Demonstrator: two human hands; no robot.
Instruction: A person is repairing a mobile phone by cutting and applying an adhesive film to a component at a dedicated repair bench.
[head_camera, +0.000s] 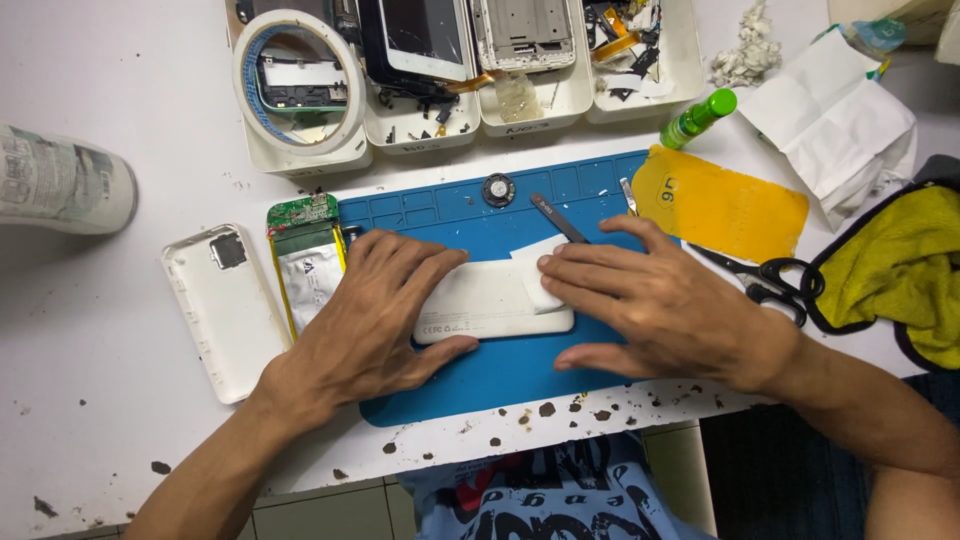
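Bare blue mat (470, 385) lies open near the hands. Far off, tweezers (558, 217) and parts trays (520, 110) crowd the way. Scissors (765, 278) block the right, a battery (308, 275) the left.

Bright, even overhead light fell on the white bench (120, 330); shadows under both hands were soft, focus was sharp, and the edges bowed slightly.

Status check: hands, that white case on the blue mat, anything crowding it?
Left hand and right hand flat on white case, right over a white wipe. Tweezers just behind on blue mat.
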